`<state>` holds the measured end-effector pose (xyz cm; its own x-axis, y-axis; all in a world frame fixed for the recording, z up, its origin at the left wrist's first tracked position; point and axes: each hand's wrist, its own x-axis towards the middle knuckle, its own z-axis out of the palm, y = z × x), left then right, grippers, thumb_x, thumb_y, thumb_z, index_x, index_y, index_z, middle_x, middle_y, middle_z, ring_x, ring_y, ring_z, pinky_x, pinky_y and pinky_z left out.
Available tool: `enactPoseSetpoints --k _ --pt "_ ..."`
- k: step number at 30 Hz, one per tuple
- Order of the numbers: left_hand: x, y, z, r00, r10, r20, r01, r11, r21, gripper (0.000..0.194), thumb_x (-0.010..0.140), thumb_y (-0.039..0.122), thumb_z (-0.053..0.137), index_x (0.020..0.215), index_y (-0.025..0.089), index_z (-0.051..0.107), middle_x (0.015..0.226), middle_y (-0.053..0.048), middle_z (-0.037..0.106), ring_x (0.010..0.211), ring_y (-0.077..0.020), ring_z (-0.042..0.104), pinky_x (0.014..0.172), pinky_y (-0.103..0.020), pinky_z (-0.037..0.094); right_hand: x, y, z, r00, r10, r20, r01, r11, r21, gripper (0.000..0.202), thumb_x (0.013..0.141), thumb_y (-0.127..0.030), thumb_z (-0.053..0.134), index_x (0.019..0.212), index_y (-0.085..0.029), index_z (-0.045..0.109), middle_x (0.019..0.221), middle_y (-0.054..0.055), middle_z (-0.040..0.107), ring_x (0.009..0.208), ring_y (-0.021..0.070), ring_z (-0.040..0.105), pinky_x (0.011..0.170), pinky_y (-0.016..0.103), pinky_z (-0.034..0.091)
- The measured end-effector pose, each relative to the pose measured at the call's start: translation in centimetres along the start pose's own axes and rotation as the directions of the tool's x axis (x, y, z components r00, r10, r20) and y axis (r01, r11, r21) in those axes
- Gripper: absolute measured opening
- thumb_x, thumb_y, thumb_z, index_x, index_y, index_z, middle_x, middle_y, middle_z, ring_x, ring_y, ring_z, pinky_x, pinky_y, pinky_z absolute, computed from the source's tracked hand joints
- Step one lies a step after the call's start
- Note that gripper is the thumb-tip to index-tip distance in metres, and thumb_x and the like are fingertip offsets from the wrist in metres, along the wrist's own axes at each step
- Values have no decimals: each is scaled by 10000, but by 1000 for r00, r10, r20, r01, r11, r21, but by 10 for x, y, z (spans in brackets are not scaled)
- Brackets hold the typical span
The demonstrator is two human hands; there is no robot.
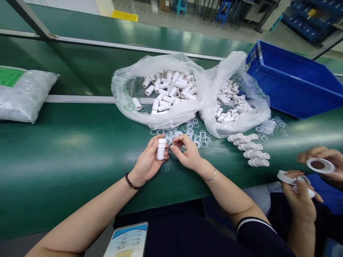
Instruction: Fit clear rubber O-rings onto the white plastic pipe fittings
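Note:
My left hand [151, 157] is wrapped round a white plastic pipe fitting [161, 150] with a ribbed side, held upright. Just to its right, my right hand [187, 152] has its thumb and fingers curled close together; whatever is between them is too small to make out. Beyond both hands lies a loose pile of thin translucent rings [197, 134] on the green table [88, 153]. Behind the rings, an open clear plastic bag [123, 107] contains many white fittings [171, 89].
A second bag [209, 117] contains smaller white fittings. Finished-looking rows of white tubes [253, 154] lie right of my hands. A blue bin [297, 85] stands far right; a filled bag [24, 94] lies left. At right, a co-worker's hands [302, 200] hold white rings.

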<state>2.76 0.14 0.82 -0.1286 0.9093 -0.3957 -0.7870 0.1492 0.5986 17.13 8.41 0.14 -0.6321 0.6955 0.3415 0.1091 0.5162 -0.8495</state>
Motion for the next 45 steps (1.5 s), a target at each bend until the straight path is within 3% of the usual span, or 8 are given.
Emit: enactPoseSetpoints --k 5,15,18,21,24,26,38,45 --pt "5 9 1 986 -33 -161 16 994 -111 208 985 277 406 916 190 582 854 -36 642 725 -145 616 609 -253 547 2 -8 -2 909 -396 131 417 860 -294 125 900 -352 572 882 -232 600 1026 82 636 957 181 599 830 347 518" --pt "2 -1 -6 993 3 118 -6 1000 18 193 841 346 681 931 185 622 927 -14 614 811 -126 573 839 -308 559 5 0 -10 880 -457 129 431 656 -620 126 921 -259 504 936 -190 608 1176 108 591 1071 190 558 892 339 516" --pt "-3 -4 -12 961 176 212 -224 947 232 224 914 351 574 1114 250 587 1011 -28 614 905 -162 605 814 -311 552 5 -14 -33 839 -536 98 466 613 -638 78 908 -251 529 942 -203 580 1199 91 578 1103 180 554 897 326 534" --pt "-10 -9 -16 725 331 604 -670 541 508 318 912 176 550 1212 282 546 1081 -47 621 982 -184 598 864 -329 520 -11 -34 -72 814 -565 -135 330 642 -692 101 901 -260 558 993 -218 544 1228 97 542 1099 199 558 822 347 570" --pt "-20 -18 -12 446 -105 889 -882 118 456 346 893 100 530 1210 237 556 1130 -77 632 1084 -217 570 963 -380 471 -43 -41 -112 781 -465 -417 6 673 -739 98 897 -233 563 987 -204 538 1242 123 515 1041 221 574 810 400 559" --pt "-25 -28 -8 364 -364 858 -919 12 395 309 916 121 491 1200 219 565 1229 -91 607 1176 -244 536 1024 -427 434 -66 -34 -132 814 -332 -476 -183 631 -754 74 896 -239 561 953 -193 555 1220 128 523 1016 227 577 852 432 536" --pt "-27 -43 -9 425 -462 778 -890 -58 451 283 942 190 481 1207 226 576 1358 -72 547 1283 -252 474 1092 -465 382 -108 16 -160 790 192 -583 -607 379 -698 204 851 -315 548 956 -170 647 1018 126 566 854 238 579 681 364 510" --pt "-30 -43 -5 441 -478 760 -882 -76 465 272 924 187 506 1188 207 573 1344 -74 554 1275 -260 472 1081 -471 386 -81 -43 -132 854 -87 -513 -277 759 -589 166 889 -318 564 1000 -205 615 1031 99 607 815 194 616 682 353 555"
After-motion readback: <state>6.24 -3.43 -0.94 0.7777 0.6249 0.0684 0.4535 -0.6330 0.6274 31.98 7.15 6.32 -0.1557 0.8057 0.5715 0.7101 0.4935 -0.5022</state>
